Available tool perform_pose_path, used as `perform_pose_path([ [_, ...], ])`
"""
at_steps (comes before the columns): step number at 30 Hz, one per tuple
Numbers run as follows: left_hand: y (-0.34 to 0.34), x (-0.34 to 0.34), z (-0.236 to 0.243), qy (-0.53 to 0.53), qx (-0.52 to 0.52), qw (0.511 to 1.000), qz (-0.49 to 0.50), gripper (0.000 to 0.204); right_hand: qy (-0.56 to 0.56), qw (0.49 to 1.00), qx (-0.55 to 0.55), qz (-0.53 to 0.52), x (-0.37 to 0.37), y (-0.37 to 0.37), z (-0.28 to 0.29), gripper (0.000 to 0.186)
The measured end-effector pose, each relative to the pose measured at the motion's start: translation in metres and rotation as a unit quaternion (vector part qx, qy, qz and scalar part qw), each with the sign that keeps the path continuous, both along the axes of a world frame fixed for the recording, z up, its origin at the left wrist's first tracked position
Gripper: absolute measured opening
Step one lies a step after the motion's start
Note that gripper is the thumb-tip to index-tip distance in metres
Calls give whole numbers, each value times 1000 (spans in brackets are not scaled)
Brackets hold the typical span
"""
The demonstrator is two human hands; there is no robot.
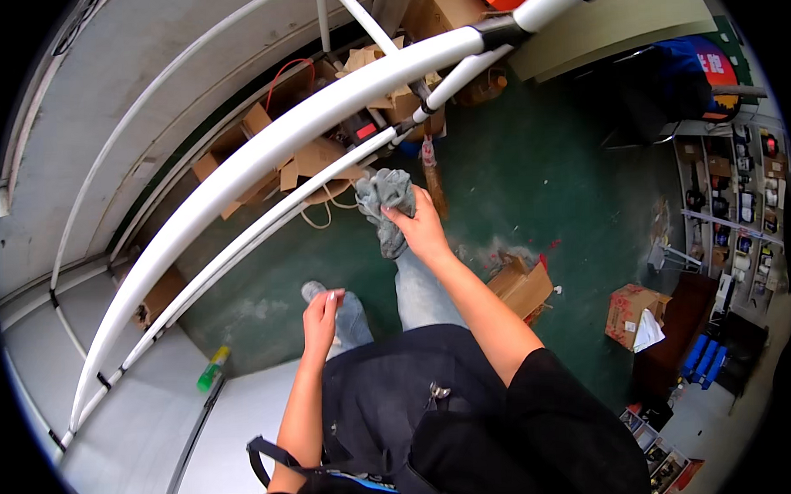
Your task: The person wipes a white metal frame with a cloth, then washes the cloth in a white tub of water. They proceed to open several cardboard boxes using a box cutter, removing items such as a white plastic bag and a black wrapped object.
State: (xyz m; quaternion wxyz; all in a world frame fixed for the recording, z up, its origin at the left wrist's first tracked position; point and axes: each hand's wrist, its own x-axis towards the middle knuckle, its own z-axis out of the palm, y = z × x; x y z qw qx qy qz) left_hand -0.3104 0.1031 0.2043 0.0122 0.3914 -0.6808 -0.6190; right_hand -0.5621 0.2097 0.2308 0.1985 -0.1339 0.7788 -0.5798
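A crumpled grey rag [385,195] is bunched up in my right hand [425,226], held out over the floor. My thumb presses on it from the near side, and part of the cloth hangs down by my leg. Lower and to the left, my left hand [320,321] is raised with its fingers curled together, and nothing shows in it. Ahead of both hands, a rack of thick white tubes [261,151] with black joints curves across the view. Neither hand touches it.
Opened cardboard boxes [310,163] lie against the wall behind the tubes, with a broom [433,180] beside them. Another carton [519,286] sits right of my legs. A printed box [633,315] and stocked shelves [734,209] stand farther right. A green bottle [212,371] lies at left.
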Motion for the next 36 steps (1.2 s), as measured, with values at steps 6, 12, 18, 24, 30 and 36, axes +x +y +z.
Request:
perform_pose_path([
  [6, 2, -41, 66, 50, 4, 998, -49, 26, 78, 993, 31, -77, 23, 9, -6, 53],
  [12, 14, -21, 47, 27, 2, 999, -41, 25, 308, 939, 95, -116, -104, -52, -56, 52],
  [18, 43, 0, 32, -29, 12, 999, -4, 26, 281, 942, 150, 110, -43, -100, -137, 41],
  [24, 48, 15, 57, -26, -16, 997, 75, 24, -540, 783, -257, 171, 102, -121, -52, 26],
  [30, 50, 29, 108, -86, -123, 972, 179, 29, -750, 484, -387, 231, 81, -58, 96, 63],
  [36, 85, -1, 201, 248, 225, 835, 437, 40, -738, 521, -338, 264, 54, -32, 171, 73],
])
